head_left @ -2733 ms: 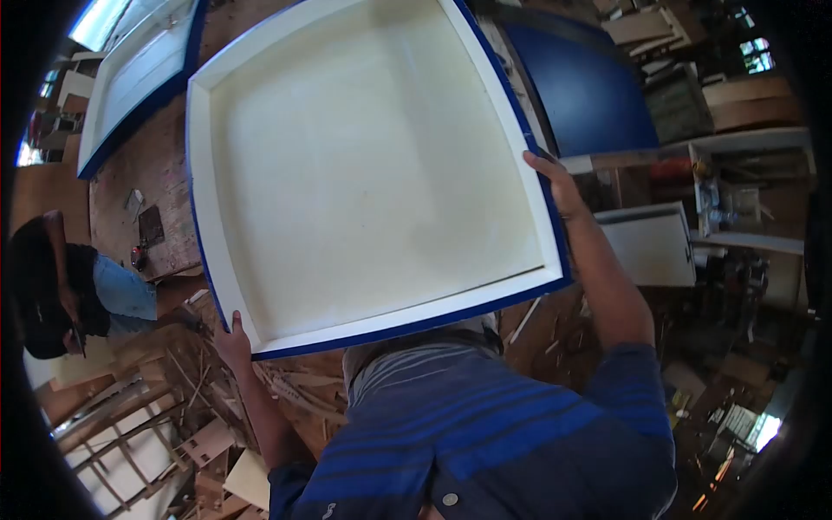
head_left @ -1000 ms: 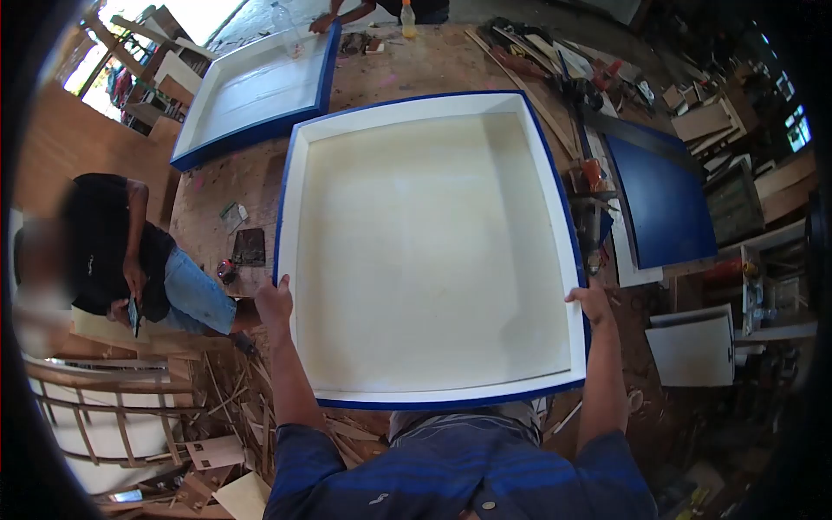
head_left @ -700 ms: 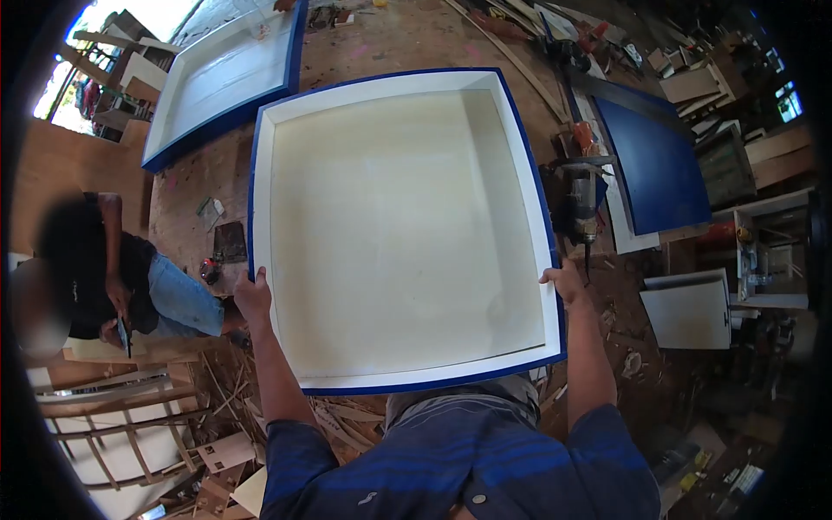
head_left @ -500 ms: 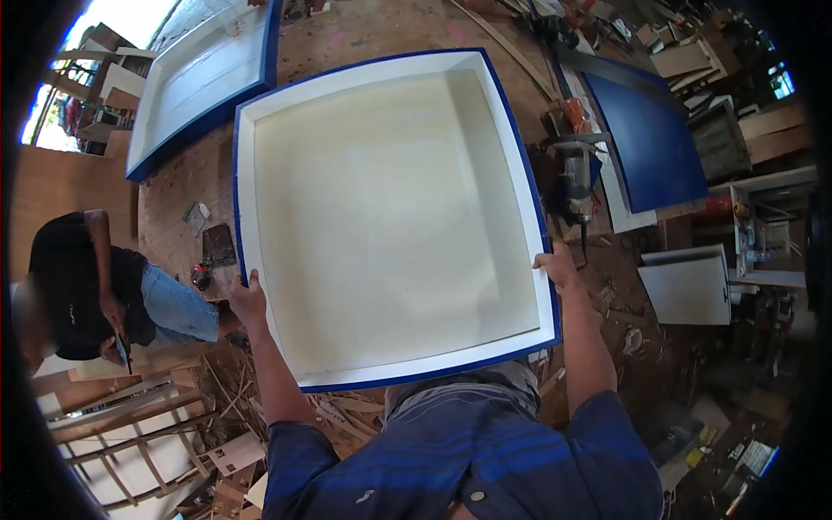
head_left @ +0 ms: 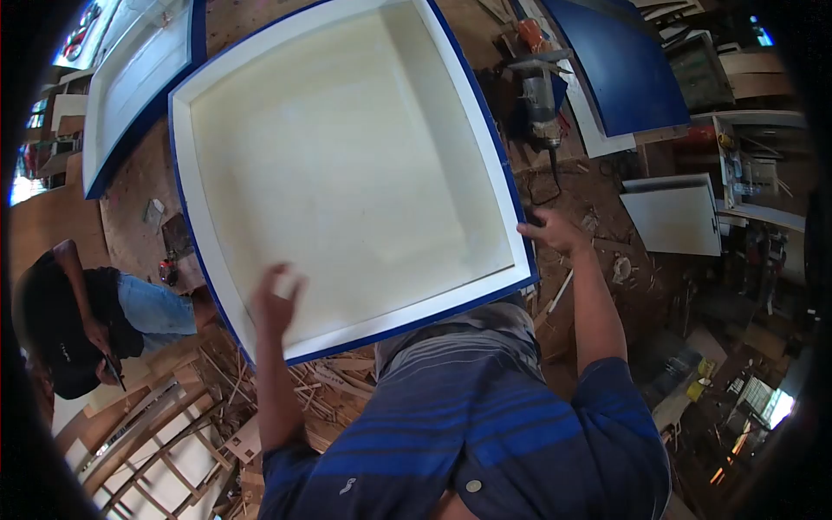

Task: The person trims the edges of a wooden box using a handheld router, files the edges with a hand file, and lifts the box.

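Observation:
A large shallow box [head_left: 351, 169] with a pale inside, white walls and blue outer edges lies in front of me, tilted a little to the left. Over its lower left part, my left hand [head_left: 277, 299] is raised and slightly blurred, its fingers loosely curved and apart with nothing in them. At the box's right wall, my right hand [head_left: 559, 232] has its thumb over the white rim and its fingers against the outer blue side.
Another blue-edged box [head_left: 134, 82] lies at the upper left. A power tool [head_left: 542, 104] and a blue panel [head_left: 615, 65] are at the right. On the left sits a person [head_left: 78, 321] holding a phone-like object. Wood scraps [head_left: 325, 386] cover the floor.
My left hand has let go of the box's left edge and moved right, over its inside. The box appears higher and further left in view. My right hand stays at the right wall.

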`<state>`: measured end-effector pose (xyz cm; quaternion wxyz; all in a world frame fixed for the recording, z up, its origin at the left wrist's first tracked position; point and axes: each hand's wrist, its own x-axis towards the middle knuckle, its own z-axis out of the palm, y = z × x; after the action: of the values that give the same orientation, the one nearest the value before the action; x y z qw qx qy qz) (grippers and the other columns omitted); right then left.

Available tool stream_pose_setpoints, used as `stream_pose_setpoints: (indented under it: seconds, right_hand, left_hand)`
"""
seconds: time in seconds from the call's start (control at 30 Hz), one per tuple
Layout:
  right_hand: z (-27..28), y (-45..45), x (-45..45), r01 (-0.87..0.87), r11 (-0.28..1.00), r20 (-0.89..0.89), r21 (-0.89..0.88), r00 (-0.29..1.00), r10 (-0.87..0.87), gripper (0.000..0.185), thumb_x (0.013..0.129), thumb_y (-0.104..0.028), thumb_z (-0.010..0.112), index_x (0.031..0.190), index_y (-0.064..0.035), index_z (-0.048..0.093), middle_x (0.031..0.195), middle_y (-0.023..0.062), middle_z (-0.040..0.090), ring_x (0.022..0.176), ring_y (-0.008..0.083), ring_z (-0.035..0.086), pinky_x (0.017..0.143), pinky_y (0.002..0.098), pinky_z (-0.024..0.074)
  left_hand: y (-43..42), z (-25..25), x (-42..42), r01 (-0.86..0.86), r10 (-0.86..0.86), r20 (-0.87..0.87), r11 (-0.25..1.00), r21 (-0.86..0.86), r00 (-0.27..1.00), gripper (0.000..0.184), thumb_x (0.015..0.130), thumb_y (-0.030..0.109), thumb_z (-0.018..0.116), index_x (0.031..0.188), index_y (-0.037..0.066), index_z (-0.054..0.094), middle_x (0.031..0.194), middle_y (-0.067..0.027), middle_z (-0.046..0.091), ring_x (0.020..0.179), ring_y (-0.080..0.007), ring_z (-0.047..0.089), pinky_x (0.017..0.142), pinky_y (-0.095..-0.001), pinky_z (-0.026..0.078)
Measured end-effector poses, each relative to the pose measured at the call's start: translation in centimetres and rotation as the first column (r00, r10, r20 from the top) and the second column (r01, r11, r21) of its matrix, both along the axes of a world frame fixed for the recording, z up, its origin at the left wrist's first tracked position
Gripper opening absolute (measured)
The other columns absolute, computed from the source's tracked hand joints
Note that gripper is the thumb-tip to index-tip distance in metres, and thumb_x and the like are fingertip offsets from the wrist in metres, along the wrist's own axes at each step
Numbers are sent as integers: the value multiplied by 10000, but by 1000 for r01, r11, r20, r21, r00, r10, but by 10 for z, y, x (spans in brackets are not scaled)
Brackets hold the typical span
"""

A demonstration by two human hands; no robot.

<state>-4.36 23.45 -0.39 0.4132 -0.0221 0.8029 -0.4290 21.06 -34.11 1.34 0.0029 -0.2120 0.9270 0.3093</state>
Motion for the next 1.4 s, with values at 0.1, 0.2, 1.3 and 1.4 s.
stream_pose_setpoints:
  seconds: [0.1,0.2,1.3,1.4]
  right_hand:
    - [-3,32,22,-119,988,192,98,976,99,654,911,-458,916,1297,38,736,1237,126,779,1129,225,712,1024,391,550]
    - [-13,57,35,-125,992,356,-17,926,123,704,832,-393,988,1309,53,726,1254,153,778,1149,247,713,1027,403,553]
    - [-41,4,-233,213,953,-399,215,910,-113,896,721,-636,934,1237,78,770,1176,258,803,1048,350,794,955,447,590]
    - [-42,8,-217,298,923,-325,-243,872,-367,589,806,-378,951,1192,24,761,1055,153,801,918,268,773,864,425,607]
  left_hand:
    - [99,12,19,271,-373,199,873,405,906,541,802,360,992,1231,95,799,1218,-130,795,1202,-332,735,1053,-435,571]
    - [178,20,29,394,-438,126,879,270,890,420,799,242,941,1164,93,798,1172,-117,787,1143,-342,729,1011,-440,579]
    - [428,-9,-48,36,-40,-19,986,-160,999,403,667,285,976,954,138,734,996,-55,705,1045,-315,674,970,-472,513]
    - [423,-10,-49,36,-37,-6,988,-147,999,391,668,252,956,967,134,733,1017,-56,695,1067,-314,667,990,-470,509]
